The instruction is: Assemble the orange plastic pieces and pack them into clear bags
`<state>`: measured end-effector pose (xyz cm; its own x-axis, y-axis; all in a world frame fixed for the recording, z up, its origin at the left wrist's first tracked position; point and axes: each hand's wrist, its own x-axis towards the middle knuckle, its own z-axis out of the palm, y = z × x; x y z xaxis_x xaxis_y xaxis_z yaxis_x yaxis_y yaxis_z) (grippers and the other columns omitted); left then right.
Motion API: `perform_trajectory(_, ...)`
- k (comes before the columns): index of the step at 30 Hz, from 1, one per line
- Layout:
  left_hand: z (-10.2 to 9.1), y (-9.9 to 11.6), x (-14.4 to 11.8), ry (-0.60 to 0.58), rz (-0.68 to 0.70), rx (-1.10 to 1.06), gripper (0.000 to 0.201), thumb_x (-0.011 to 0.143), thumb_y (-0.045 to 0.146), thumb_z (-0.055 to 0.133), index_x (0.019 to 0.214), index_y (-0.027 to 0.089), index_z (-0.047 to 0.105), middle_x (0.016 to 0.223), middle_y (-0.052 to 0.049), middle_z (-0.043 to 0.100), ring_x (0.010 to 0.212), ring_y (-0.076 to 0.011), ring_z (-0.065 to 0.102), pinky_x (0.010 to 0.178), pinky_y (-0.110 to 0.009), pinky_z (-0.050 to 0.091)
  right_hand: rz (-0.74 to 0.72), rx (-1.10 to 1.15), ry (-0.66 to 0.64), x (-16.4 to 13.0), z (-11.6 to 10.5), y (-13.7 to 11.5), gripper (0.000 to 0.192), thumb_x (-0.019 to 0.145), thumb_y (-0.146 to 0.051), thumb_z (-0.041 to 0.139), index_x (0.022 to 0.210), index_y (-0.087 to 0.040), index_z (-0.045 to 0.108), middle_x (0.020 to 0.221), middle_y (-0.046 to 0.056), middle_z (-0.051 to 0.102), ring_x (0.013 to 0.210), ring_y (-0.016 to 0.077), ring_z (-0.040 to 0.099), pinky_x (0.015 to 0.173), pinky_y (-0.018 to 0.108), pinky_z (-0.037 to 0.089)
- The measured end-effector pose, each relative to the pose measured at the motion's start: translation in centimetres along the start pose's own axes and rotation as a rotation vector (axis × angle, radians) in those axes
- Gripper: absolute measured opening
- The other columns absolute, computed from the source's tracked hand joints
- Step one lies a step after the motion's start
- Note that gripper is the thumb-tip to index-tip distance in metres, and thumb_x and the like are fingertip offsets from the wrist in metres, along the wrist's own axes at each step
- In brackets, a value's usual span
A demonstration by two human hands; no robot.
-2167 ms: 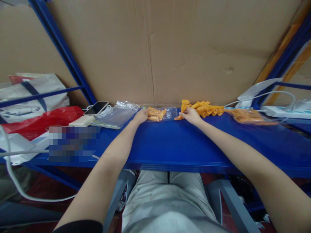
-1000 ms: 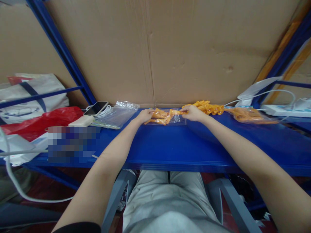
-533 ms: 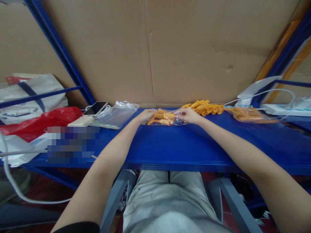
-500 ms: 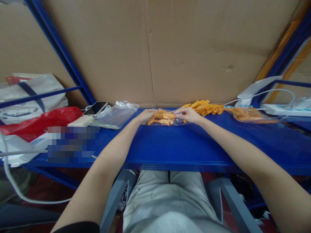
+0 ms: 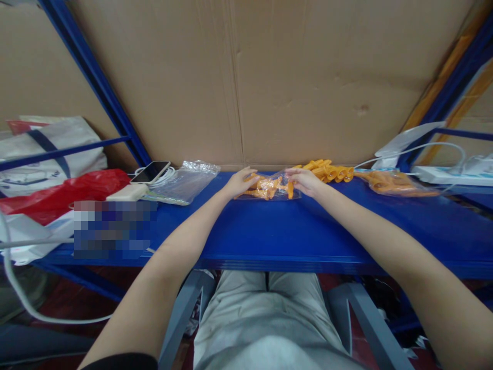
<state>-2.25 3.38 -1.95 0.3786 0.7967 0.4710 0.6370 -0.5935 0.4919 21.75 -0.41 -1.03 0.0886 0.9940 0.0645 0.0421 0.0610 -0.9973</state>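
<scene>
My left hand (image 5: 238,182) and right hand (image 5: 304,181) pinch the bag (image 5: 269,187); light, slippery film, best held at its edges

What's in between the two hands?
In the head view, a clear plastic bag of orange plastic pieces lies between the left hand and right hand.

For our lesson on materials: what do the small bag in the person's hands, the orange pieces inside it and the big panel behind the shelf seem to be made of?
Small bag: thin clear plastic film, glossy; it crinkles, glints and shows its contents.
Orange pieces: probably moulded plastic, smooth and evenly coloured; too small to be sure.
Panel: brown cardboard, matte, with creases and dents.
Both the left hand and the right hand pinch the bag.
</scene>
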Motion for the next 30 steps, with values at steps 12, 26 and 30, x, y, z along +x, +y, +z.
perform_trajectory(12, -0.4, 1.2, 0.1, -0.103, 0.147, 0.13, 0.022, 0.087, 0.025, 0.062, 0.102, 0.021, 0.077, 0.115, -0.004, 0.074, 0.124, -0.024, 0.061, 0.111, -0.038, 0.043, 0.109, -0.082, -0.129, 0.5, -1.3, 0.0, 0.016, 0.082, -0.006, 0.053, 0.077, -0.021, 0.057, 0.07, 0.005, 0.066, 0.081, 0.0184, 0.07, 0.082, 0.036, 0.059)
perform_trajectory(26, -0.2, 0.7, 0.1, 0.03, 0.2, 0.065, 0.013, 0.083, 0.015, 0.062, 0.087, 0.018, 0.074, 0.121, -0.009, 0.07, 0.118, -0.0221, 0.063, 0.108, -0.041, 0.045, 0.213, -0.004, -0.157, -2.1, -0.1, -2.1, 0.016, 0.087, -0.002, 0.058, 0.091, -0.017, 0.058, 0.061, 0.001, 0.067, 0.049, 0.013, 0.063, 0.067, 0.032, 0.062)
perform_trajectory(30, -0.1, 1.1, 0.1, 0.046, 0.2, 0.026, 0.012, 0.086, 0.019, 0.061, 0.087, 0.017, 0.073, 0.117, -0.009, 0.071, 0.115, -0.0222, 0.064, 0.106, -0.04, 0.046, 0.203, 0.07, -0.133, -1.6, 0.7, -1.9, 0.015, 0.09, -0.002, 0.055, 0.088, -0.016, 0.06, 0.06, 0.0, 0.066, 0.05, 0.0112, 0.063, 0.07, 0.03, 0.062)
